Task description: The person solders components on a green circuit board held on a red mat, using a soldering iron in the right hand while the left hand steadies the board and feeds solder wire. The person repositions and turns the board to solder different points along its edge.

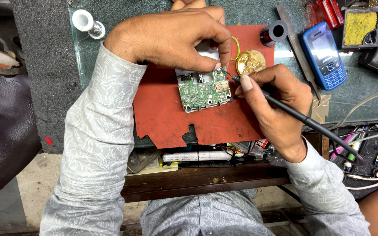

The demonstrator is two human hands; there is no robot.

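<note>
left hand [176, 39] pinching the board's [204, 91] top edge | right hand [276, 98] at 3 o'clock, grip tight on iron [302, 118], tip touching board corner | red mat [162, 113] underneath, blue phone [323, 54] at 2

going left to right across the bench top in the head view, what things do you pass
white spool → left hand → green circuit board → round brass tin → black spool → right hand holding a black soldering iron → blue phone → yellow sponge
</note>
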